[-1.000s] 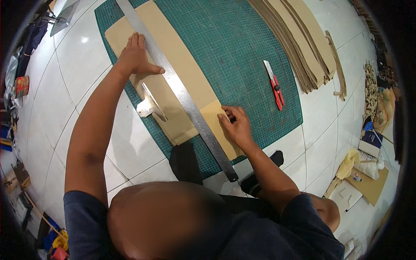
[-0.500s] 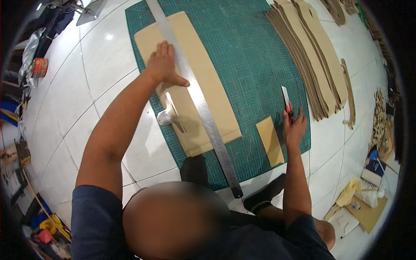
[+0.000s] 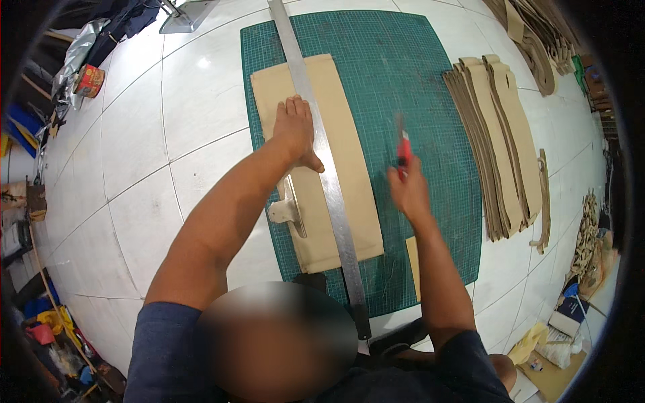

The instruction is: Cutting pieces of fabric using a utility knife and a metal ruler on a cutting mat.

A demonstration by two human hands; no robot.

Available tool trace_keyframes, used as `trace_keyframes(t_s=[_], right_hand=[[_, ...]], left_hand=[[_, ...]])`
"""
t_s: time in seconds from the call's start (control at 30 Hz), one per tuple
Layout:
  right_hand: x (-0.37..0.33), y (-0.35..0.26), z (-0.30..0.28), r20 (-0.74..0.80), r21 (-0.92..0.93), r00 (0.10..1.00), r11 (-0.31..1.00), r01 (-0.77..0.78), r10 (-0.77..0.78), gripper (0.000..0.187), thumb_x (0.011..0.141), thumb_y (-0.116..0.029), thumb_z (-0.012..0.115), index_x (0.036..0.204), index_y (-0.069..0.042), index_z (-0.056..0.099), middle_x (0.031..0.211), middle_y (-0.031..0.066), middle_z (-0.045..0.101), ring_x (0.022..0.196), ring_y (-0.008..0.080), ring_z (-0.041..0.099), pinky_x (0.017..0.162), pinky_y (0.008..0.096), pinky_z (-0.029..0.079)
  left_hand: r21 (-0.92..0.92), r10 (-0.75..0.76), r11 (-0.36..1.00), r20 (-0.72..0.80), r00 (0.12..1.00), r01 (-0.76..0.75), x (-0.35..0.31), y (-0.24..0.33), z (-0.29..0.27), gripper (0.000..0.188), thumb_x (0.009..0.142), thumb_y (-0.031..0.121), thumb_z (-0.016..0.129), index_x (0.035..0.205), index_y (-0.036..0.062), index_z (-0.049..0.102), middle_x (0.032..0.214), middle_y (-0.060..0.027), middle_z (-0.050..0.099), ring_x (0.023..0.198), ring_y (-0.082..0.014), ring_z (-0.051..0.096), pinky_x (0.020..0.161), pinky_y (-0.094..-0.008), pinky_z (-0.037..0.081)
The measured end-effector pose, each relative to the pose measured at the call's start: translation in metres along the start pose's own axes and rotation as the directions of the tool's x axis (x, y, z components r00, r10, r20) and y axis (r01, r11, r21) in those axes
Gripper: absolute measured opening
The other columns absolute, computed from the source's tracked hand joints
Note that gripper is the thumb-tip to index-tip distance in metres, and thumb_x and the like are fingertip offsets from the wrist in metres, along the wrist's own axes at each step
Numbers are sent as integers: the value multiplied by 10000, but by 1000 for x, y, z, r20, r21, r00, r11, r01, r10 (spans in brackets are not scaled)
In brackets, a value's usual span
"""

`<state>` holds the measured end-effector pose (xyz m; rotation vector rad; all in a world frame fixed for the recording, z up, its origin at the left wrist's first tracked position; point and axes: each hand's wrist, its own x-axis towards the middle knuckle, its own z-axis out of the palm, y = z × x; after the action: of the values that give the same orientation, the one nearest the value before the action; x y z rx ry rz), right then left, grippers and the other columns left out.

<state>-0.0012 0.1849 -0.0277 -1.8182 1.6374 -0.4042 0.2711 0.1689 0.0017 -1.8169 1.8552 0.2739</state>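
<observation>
A white tiled floor (image 3: 208, 101) carries a green mat (image 3: 437, 148) bearing folded tan material (image 3: 353, 154).

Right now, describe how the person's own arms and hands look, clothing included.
Both arms wear plain dark navy short sleeves: the left sleeve and right sleeve end above the elbow, leaving the forearms bare. The left hand and right hand are ungloved. No watch or bracelet shows; the right hand is slightly blurred.

White tiled floor (image 3: 138, 228) — red tin (image 3: 89, 80) far left, crumpled yellow bundle (image 3: 529, 342) lower right
</observation>
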Motion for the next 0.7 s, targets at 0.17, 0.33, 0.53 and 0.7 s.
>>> trace_keyframes(t_s=[0.17,0.33,0.53,0.7], right_hand=[[81,-101,50,217,-153,974,983,103,-68,358,908,-201,533,1200,-22,431,1004,295,657,955,479,638,836,558,481],[132,-169,76,282,-211,959,973,93,-31,393,916,-220,553,1194,38,447,1112,276,655,1080,404,641,948,483,483],[152,-181,90,314,-221,947,966,136,-62,439,904,-214,534,1246,52,462,1162,292,634,1099,430,626,947,494,486],[165,-189,82,379,-239,925,968,81,16,458,892,-207,569,1266,37,468,1184,263,637,1101,398,634,945,466,497]], left_hand=[[-33,10,999,-63,998,-12,4,1,11,1486,477,765,791,1493,-123,169,1563,-284,221,1453,-417,230,1184,-494,189],[-10,46,999,-48,998,-47,2,0,8,1407,490,781,770,1489,-78,275,1563,-283,231,1451,-412,241,1163,-535,192],[11,27,1000,-63,998,-26,4,-4,14,1397,490,784,764,1493,-63,287,1570,-279,223,1460,-398,231,1156,-546,183],[-40,44,998,-68,997,-47,8,-3,16,1425,497,772,762,1505,-75,216,1571,-295,193,1471,-416,192,1160,-568,172]])
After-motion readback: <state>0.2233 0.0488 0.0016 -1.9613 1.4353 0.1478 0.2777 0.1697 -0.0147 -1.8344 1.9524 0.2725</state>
